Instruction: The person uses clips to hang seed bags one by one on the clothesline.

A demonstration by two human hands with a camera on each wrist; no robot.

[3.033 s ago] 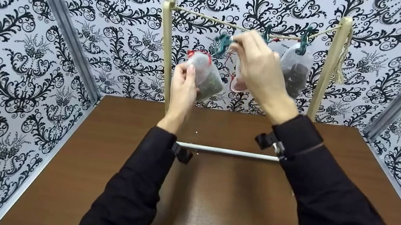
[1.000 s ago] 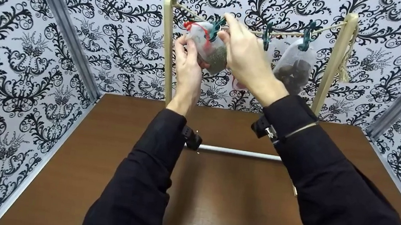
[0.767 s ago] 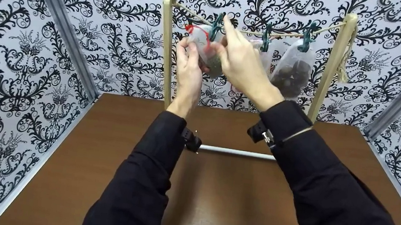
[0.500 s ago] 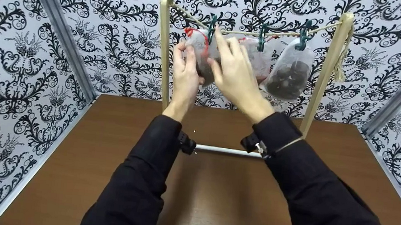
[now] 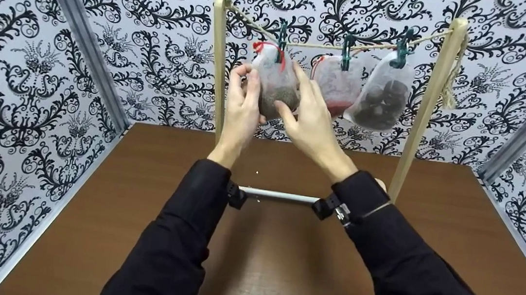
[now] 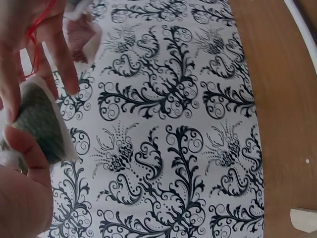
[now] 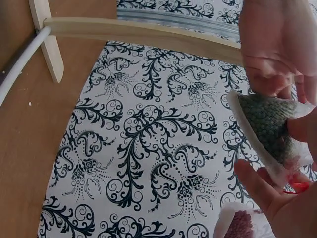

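Observation:
A sheer white drawstring bag (image 5: 277,83) with a red cord and greenish-brown filling hangs from the rope (image 5: 252,21) by a dark green clothespin (image 5: 282,42). My left hand (image 5: 242,106) holds the bag's left edge, thumb in front and fingers curled at its side. On the other side, my right hand (image 5: 312,121) touches the bag with fingers loosely extended along its right edge and thumb at its lower front. The right wrist view shows the green filling (image 7: 270,124) between both hands. In the left wrist view the red cord (image 6: 33,37) crosses in front of fingers.
Two more bags hang to the right: one with reddish filling (image 5: 340,89), one with dark filling (image 5: 380,103), each under a green clothespin. Wooden posts (image 5: 218,64) hold the rope. A white bar (image 5: 282,195) runs low across the brown table (image 5: 270,265). Patterned walls surround it.
The right hand carried a clothespin to the bag, which now hangs pinned on the rope. It then let go of the clothespin and slid down the bag. The left hand stayed with the bag.

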